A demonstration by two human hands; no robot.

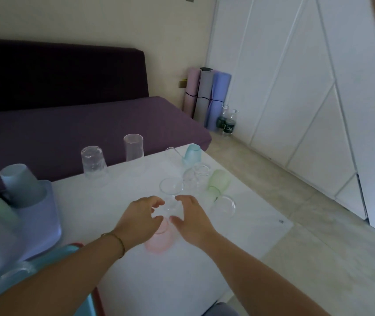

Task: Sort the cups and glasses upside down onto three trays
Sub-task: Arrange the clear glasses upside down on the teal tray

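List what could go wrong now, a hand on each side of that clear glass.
The clear glass barely shows against the white table in dim light; the left hand or right hand may misjudge and tip it.
The pink cup sits between the wrists and could get knocked.
More glasses and a green cup crowd close behind; a careless lift may clip them.

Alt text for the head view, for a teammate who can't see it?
Left hand and right hand flank a clear glass on the white table, just beyond a pink cup. A green cup, a teal cup and more glasses sit farther back; a lavender tray at left holds upside-down cups.
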